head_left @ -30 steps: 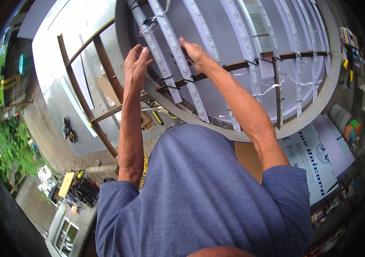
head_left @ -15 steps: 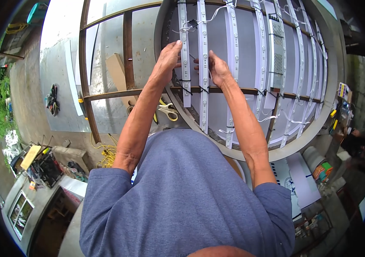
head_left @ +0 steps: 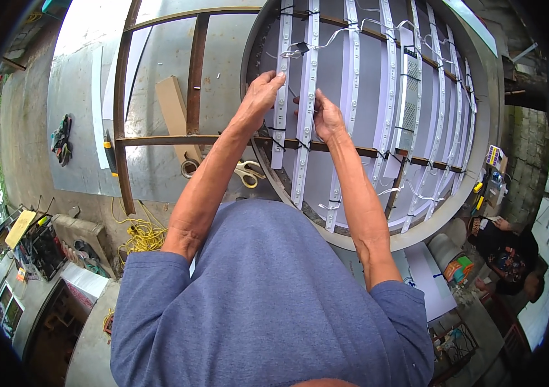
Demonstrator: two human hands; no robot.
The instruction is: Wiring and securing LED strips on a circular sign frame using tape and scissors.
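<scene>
My left hand is at the leftmost LED strip, thumb against its edge and fingers partly hidden behind it. My right hand is by the second LED strip. Its thumb points up, and its curled fingers pass behind that strip, with fingertips showing in the gap between the two. A thin grey wire runs near those fingertips; whether they hold it I cannot make out. Black ties fasten the strips to rusty metal bars across a round, grey-rimmed frame. A small black connector with white wires sits above my hands.
A perforated metal power supply is fixed among the strips. Left of the round frame lie scissors, a brown board and a yellow-black cutter on sheet metal. Yellow cord lies below. Another person is at the right.
The view has shifted, bringing the person at the right into clearer sight. Both my hands stay at the same two strips, my left slightly lower along its strip.
</scene>
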